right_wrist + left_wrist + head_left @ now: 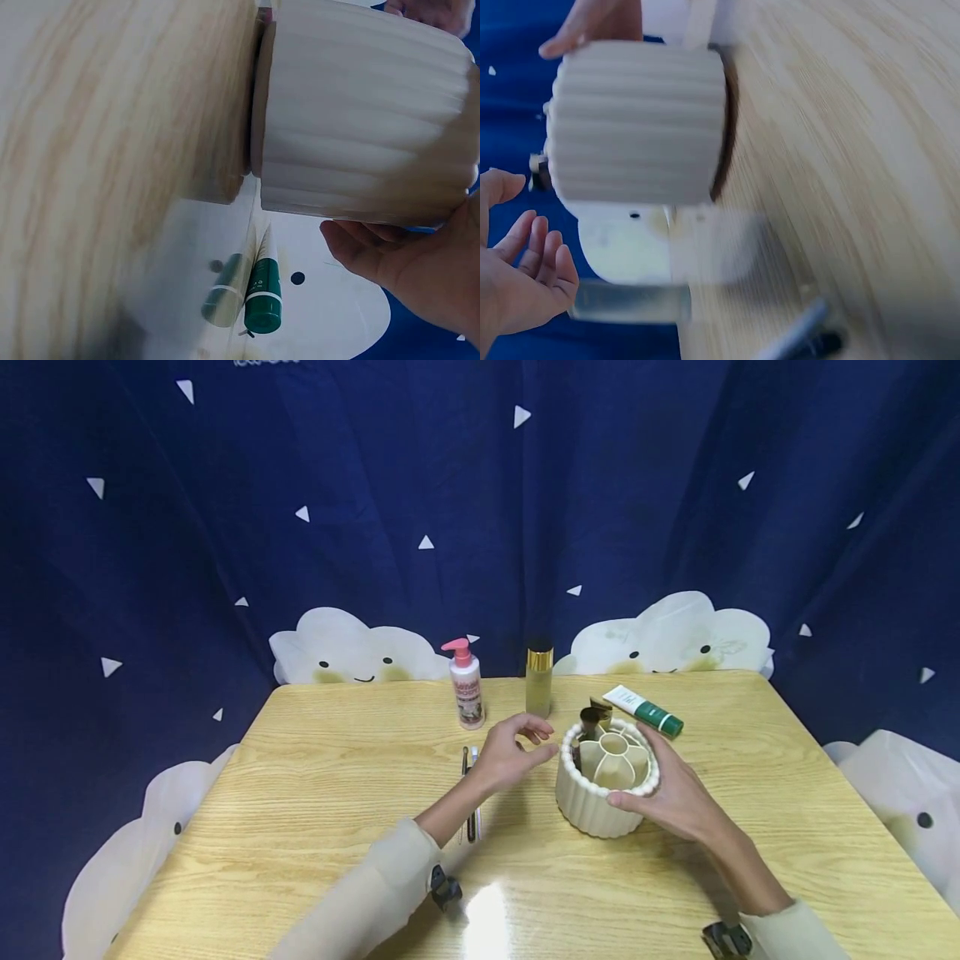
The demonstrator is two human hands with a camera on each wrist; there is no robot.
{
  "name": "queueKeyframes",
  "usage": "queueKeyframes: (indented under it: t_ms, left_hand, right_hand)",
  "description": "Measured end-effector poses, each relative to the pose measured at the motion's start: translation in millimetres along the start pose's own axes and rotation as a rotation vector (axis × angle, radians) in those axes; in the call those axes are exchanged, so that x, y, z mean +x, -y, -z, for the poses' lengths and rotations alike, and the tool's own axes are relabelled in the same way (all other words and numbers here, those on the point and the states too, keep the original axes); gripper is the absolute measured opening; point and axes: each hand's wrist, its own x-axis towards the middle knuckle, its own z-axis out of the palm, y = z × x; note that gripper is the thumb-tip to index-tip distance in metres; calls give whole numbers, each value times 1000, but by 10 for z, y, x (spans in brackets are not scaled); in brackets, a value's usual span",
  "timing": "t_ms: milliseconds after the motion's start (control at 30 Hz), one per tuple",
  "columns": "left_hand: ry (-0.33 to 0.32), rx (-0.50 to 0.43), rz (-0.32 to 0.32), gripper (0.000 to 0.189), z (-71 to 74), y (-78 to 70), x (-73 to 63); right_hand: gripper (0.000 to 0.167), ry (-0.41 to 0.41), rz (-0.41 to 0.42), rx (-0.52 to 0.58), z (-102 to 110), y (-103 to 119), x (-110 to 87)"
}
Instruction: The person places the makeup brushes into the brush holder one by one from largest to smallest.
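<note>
My right hand [678, 793] grips a cream, ribbed round organizer [596, 812] with a beaded rim, thumb at the near side and fingers around the right side. The organizer stands upright, with petal-shaped compartments around a central ring. Dark-headed items that look like makeup brushes [590, 717] stand in its left compartment. Just left of the rim is my left hand [513, 756], its fingers loosely bent and nothing between them. In the left wrist view this hand [525, 281] shows apart from the organizer [637, 124]. Whether the organizer's base touches the table is hard to tell.
A pink-topped pump bottle [467, 693] and a gold-capped bottle [538, 689] stand behind my left hand. Beyond the organizer lies a white and green tube [645, 710]. Several slim tools [471, 828] lie on the wooden table [337, 760], partly hidden under my left forearm.
</note>
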Motion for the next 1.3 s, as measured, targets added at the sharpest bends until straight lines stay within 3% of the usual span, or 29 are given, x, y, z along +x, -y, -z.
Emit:
queueKeyframes:
  t_ms: [200,433,667,800,1000,1300]
  left_hand:
    - [-84,32,9,20,252,255,-38]
    - [-153,126,82,21,474,577,-106]
    - [-191,172,180,21,606,763,-209]
    - [-169,201,201,19,635,792,-276]
    - [-149,228,250,14,564,807,-329]
    - [-138,322,279,9,462,762,-327]
  right_hand:
    - [103,22,-4,-10,42,6,-50]
    - [106,-3,-43,46,45,4,-60]
    - [112,8,-19,39,14,-27,-22]
    - [112,12,-2,18,11,-37,-4]
    - [109,11,3,13,16,-30,0]
    - [109,12,-7,16,12,-16,-9]
